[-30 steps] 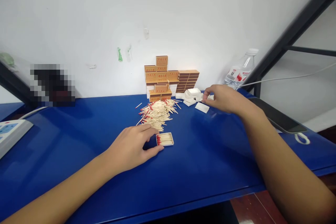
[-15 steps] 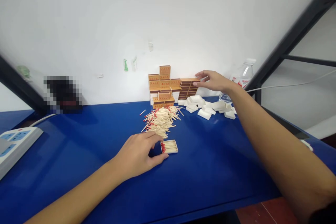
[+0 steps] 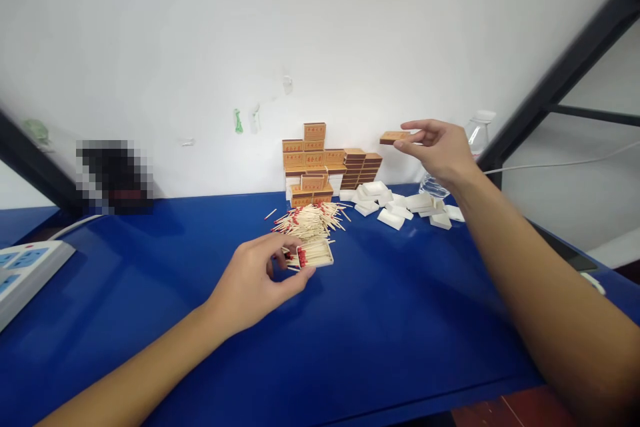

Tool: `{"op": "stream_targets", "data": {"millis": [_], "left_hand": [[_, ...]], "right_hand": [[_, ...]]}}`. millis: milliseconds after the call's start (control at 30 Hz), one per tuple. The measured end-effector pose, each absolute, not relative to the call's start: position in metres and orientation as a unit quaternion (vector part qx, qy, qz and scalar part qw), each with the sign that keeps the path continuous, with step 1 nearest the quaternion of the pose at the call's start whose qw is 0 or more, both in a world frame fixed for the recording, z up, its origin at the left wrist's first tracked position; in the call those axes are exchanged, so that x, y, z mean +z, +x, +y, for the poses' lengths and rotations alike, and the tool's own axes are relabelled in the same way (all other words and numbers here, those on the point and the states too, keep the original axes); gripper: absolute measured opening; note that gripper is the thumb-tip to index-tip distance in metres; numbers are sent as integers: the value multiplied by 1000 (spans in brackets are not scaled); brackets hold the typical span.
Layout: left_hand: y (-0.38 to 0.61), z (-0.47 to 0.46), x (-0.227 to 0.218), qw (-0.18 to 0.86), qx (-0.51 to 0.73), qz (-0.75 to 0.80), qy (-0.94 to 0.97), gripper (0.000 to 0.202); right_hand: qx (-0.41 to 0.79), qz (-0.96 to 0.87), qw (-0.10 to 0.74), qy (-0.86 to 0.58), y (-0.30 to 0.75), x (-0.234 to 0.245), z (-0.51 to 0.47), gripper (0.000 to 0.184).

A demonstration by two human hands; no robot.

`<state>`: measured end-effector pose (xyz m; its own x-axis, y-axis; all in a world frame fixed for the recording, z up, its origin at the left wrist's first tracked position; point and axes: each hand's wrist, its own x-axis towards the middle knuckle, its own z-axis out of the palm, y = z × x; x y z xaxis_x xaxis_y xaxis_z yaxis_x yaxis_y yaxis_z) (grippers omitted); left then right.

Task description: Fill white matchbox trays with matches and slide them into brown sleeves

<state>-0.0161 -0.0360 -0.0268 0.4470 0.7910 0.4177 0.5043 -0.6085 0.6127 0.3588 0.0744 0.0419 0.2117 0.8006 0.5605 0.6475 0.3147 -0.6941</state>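
My left hand pinches a white inner tray full of red-tipped matches, lifted slightly off the blue table. Just behind it lies a loose heap of matches. My right hand is raised at the back right, fingers closed on a brown matchbox sleeve held in the air. Below and left of that hand stands a stack of brown sleeves against the wall. Empty white trays lie scattered on the table under my right hand.
Stacked orange matchboxes stand against the white wall. A plastic water bottle is behind my right hand. A white power strip lies at the far left edge. A black slanted frame bar crosses the right side.
My right hand went from the white trays to the sleeve stack, took one sleeve and lifted it to the right. My left hand raised the filled tray a little.
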Motion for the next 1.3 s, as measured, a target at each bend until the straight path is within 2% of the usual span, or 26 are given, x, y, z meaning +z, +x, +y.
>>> {"op": "stream_targets", "data": {"millis": [67, 200, 333, 633, 833, 1067, 1300], "left_hand": [[-17, -34, -24, 222, 364, 412, 805, 31], [-19, -28, -20, 232, 380, 433, 784, 35], [-23, -23, -19, 234, 390, 435, 777, 40], [-24, -22, -20, 241, 389, 444, 771, 45], [-24, -18, -18, 305, 394, 443, 745, 53], [-25, -15, -18, 374, 417, 427, 710, 48], [-23, -17, -17, 433, 426, 414, 678, 49]], "right_hand": [[125, -637, 512, -562, 341, 42, 49, 58], [328, -685, 426, -491, 299, 25, 7, 47], [424, -692, 392, -433, 272, 7, -6, 53], [466, -696, 362, -410, 264, 2, -6, 54], [458, -707, 366, -395, 264, 3, -8, 54], [456, -707, 364, -399, 260, 5, -11, 50], [508, -674, 394, -363, 251, -4, -12, 53]]}}
